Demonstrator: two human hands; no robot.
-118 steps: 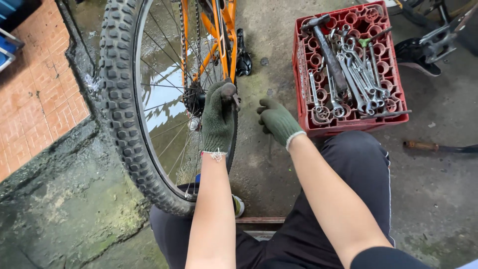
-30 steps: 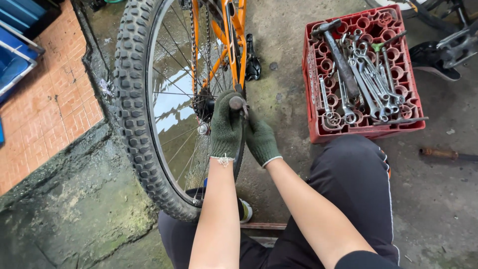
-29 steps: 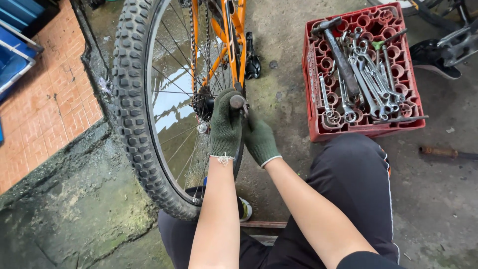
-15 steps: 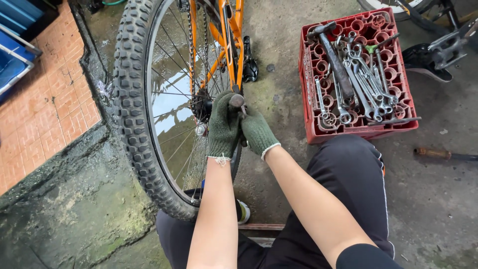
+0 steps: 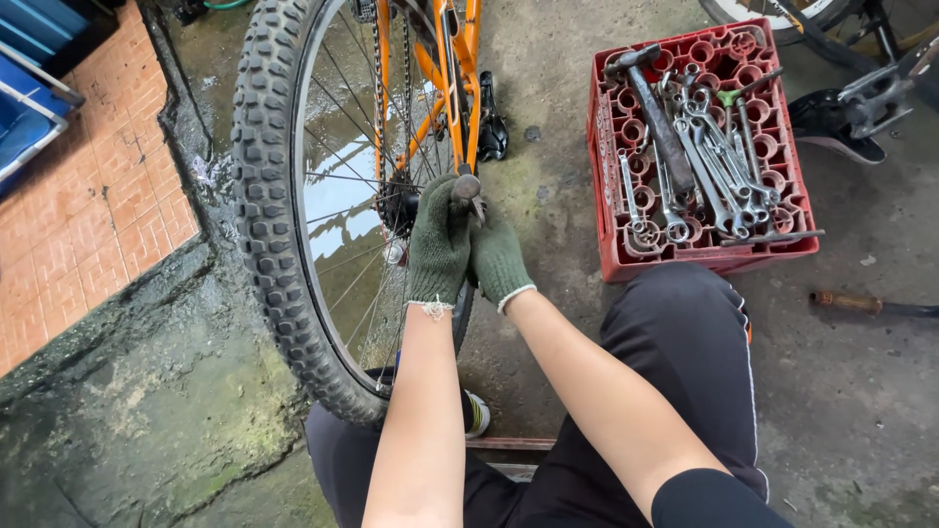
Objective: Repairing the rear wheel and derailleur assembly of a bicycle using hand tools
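Our gloved left hand (image 5: pixel 437 242) closes around a small metal tool (image 5: pixel 467 188) at the bicycle wheel (image 5: pixel 279 215) hub; our gloved right hand (image 5: pixel 500 256) pinches its tip. The tool looks stiff, light and perhaps greasy, best gripped along its shaft. A red crate (image 5: pixel 626 256) of wrenches (image 5: pixel 714 161) sits right.
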